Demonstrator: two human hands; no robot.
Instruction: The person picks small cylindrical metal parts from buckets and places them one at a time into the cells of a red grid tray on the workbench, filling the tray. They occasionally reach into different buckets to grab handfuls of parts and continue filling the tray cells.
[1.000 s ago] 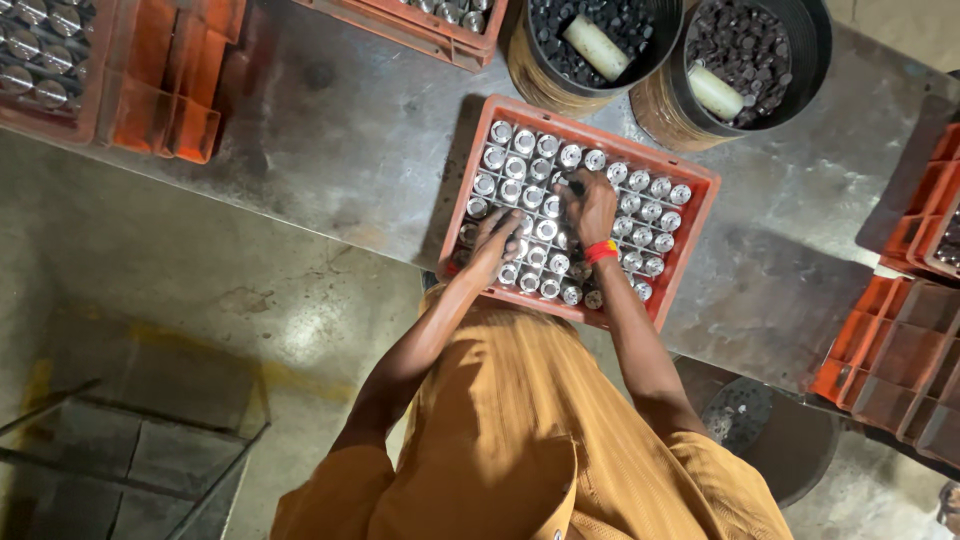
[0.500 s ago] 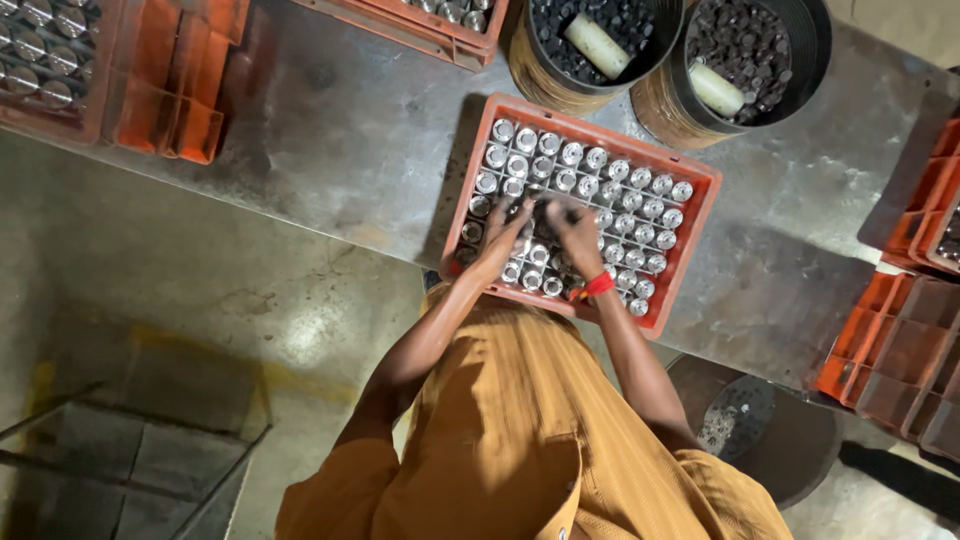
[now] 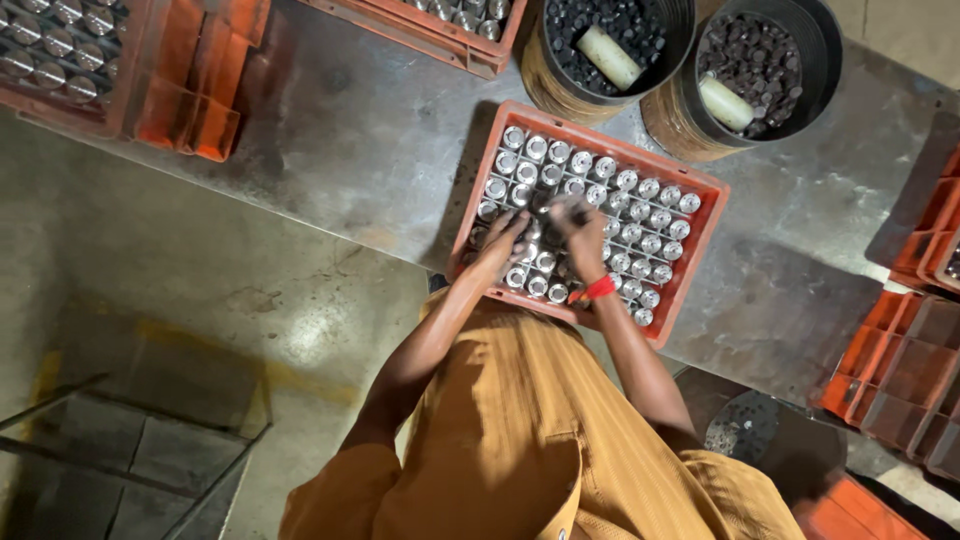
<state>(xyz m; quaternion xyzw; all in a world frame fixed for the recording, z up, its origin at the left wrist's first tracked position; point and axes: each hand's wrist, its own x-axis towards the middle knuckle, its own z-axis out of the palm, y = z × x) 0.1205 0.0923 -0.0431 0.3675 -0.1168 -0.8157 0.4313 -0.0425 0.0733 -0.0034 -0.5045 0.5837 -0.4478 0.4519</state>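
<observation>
both hands' finger state cannot be told: left hand (image 3: 503,245) and right hand (image 3: 583,232) hide the shiny metal cylinders (image 3: 640,215) beneath them inside the orange plastic crate (image 3: 700,260).

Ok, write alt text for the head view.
Seen from above, a person's left hand and right hand reach into an orange crate of silver cans on a grey table, near two black buckets.
</observation>
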